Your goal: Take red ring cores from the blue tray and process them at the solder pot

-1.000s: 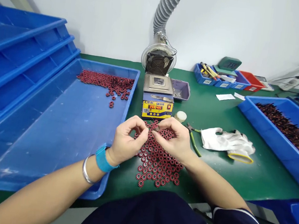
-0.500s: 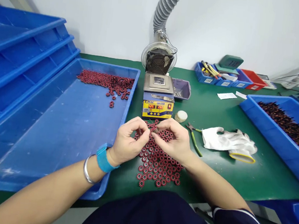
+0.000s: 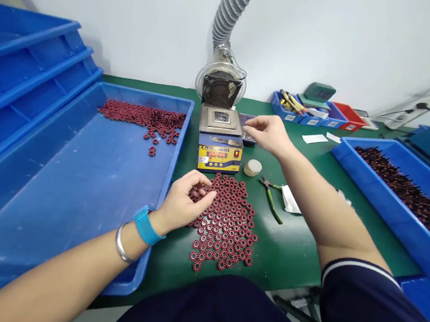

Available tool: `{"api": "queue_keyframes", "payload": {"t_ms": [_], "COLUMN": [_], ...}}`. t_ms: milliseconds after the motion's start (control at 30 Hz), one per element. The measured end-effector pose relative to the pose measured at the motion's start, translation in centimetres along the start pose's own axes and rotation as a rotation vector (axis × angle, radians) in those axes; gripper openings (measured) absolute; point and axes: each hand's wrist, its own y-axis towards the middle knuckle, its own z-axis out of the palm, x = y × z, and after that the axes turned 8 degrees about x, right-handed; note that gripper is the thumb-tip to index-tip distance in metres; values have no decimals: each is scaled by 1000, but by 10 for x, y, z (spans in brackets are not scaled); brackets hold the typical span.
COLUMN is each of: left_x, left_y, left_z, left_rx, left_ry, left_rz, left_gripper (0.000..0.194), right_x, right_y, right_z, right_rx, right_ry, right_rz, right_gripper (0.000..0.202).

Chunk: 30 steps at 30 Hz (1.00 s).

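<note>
Small red ring-shaped parts [image 3: 227, 224] lie spread over the green table in front of the yellow-and-blue soldering pot [image 3: 219, 156]. My left hand [image 3: 190, 197] hovers over the left side of these parts, thumb and fingers apart, with nothing seen between them. Further up, my right hand [image 3: 267, 133] is at the right of the pot, over the small purple bin [image 3: 248, 139], which it partly hides. Its thumb and forefinger are close together; whatever they hold, if anything, is too small to make out.
A large blue tray [image 3: 93, 184] with red parts is at left, beside stacked trays [image 3: 25, 69]. Right of the pot are a round white container [image 3: 252, 168], green-handled pliers [image 3: 274, 205], a partly hidden white glove [image 3: 291, 199] and a blue tray [image 3: 391, 195] of dark parts.
My right hand has left my left hand and moved up to the purple bin. My left hand has stayed over the red parts. The view has shifted slightly.
</note>
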Motion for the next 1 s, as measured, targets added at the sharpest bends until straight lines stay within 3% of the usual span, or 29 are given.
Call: {"api": "queue_keyframes", "payload": {"t_ms": [167, 367, 700, 1000], "left_x": [5, 3, 4, 4], "left_y": [3, 4, 4, 4], "left_z": [1, 0, 0, 1], "left_rx": [145, 185, 207, 215], "left_ry": [-27, -40, -52, -58], "left_rz": [-136, -170, -182, -192], "left_gripper": [15, 15, 14, 15], "right_x": [4, 2, 1, 2], "right_y": [52, 83, 87, 88], "right_z": [-2, 15, 29, 31], "right_rx": [59, 53, 91, 100], "right_ry": [-279, -391, -443, -441], "right_rz": [43, 9, 27, 38], "right_gripper": [7, 10, 10, 10]}}
